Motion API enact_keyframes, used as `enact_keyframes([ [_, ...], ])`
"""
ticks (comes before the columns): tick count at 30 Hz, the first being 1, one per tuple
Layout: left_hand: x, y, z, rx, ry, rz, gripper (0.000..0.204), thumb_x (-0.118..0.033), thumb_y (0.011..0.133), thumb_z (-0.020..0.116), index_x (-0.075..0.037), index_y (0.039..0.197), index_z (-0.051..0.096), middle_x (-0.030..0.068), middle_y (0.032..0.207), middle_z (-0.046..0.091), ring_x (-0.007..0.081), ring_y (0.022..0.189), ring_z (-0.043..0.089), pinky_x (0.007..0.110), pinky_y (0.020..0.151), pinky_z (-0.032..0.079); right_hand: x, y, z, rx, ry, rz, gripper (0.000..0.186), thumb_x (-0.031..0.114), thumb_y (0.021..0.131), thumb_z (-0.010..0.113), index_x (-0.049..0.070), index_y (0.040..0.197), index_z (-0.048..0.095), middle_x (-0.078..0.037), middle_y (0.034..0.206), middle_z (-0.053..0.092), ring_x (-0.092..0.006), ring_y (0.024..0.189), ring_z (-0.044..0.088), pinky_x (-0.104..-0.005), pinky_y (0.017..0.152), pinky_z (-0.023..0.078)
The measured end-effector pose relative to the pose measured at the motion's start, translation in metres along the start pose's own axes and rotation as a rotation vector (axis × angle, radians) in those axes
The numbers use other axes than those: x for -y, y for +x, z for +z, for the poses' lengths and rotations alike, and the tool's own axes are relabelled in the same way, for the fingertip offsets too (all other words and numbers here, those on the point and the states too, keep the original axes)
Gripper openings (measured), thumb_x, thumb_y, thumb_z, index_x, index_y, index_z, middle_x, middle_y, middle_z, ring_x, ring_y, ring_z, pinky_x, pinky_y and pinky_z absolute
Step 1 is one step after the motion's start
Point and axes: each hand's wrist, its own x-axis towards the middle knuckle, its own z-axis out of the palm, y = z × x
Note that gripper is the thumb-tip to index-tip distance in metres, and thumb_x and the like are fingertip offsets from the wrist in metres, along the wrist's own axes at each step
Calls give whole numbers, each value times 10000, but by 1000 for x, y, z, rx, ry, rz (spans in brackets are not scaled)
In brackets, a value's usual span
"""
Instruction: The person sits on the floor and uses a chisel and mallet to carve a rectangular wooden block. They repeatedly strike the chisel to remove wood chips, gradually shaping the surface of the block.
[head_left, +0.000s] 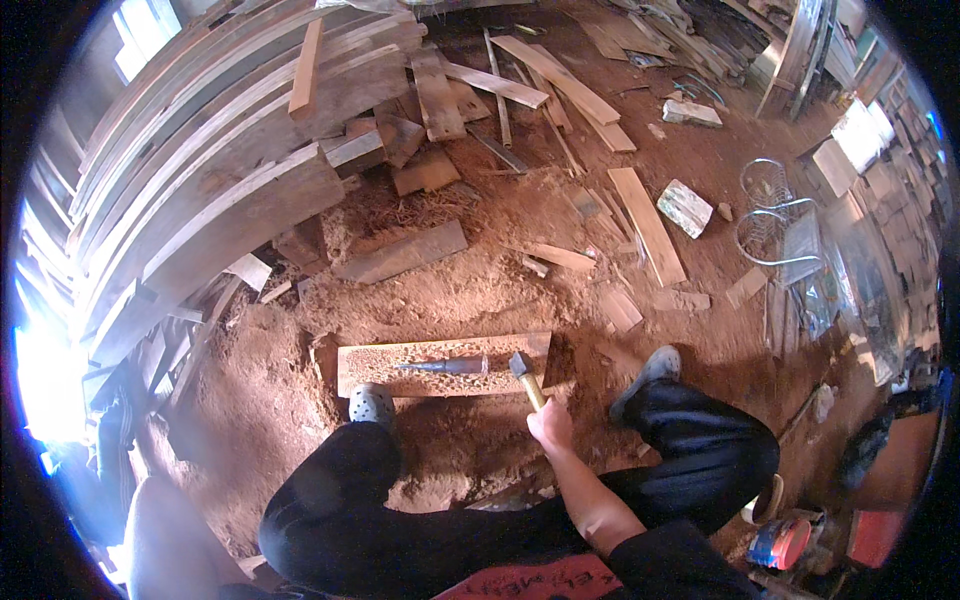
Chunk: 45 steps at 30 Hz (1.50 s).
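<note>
in the head view, the right hand (550, 424) grips a hammer (535, 391); the left hand is out of sight. beyond that grip, leftward, a chisel (455, 366) lies unheld on a board (362, 356); a stray hammer knock could roll it onto the nearby shoe (372, 403).

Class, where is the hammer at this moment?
In the head view, the hammer is below and right of centre, in the right hand, its head near the right end of the plank.

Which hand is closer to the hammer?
Right. The right hand grips the near end of the hammer; the left hand can't be made out, and isn't on it.
</note>
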Motion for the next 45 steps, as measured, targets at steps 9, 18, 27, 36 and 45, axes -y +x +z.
enact_keyframes([
  [9, 4, -1, 8, 15, -8, -37, 195, -236, 903, 475, -92, 794, 551, 28, 844, 502, 129, 927, 482, 266, 818, 384, 3, -5, -4, -4, 1, 8, 317, 176, 694, 597, -7, 952, 580, -234, 927, 628, -383, 892, 612, -450, 789, 491],
  [18, 3, 0, 10, 28, -19, -52, 219, -247, 914, 458, -96, 780, 544, 24, 833, 491, 122, 929, 474, 260, 814, 379, 1, 3, 9, -9, -13, -23, 343, 199, 714, 585, 5, 996, 597, -234, 946, 630, -378, 910, 612, -447, 807, 487],
  [27, 3, -2, 14, 26, -43, -62, 244, -258, 926, 441, -100, 766, 537, 20, 822, 481, 115, 931, 466, 255, 811, 374, 15, -11, -15, 101, -6, 78, 334, 201, 733, 572, 36, 1023, 583, -205, 1038, 613, -373, 978, 591, -452, 841, 480],
  [36, 2, 1, 22, 65, -100, -64, 270, -269, 938, 424, -104, 752, 530, 15, 811, 470, 109, 933, 458, 249, 807, 369, -11, 4, -12, -3, 12, 41, 335, 205, 715, 603, 25, 996, 591, -203, 965, 633, -359, 923, 613, -433, 808, 491],
  [45, -39, -5, 25, 88, -68, -121, 296, -280, 949, 407, -108, 738, 523, 11, 800, 459, 102, 935, 450, 244, 803, 364, 9, -9, -10, 55, 17, 37, 332, 193, 718, 572, 35, 1009, 588, -208, 1012, 622, -369, 957, 598, -446, 832, 473],
])
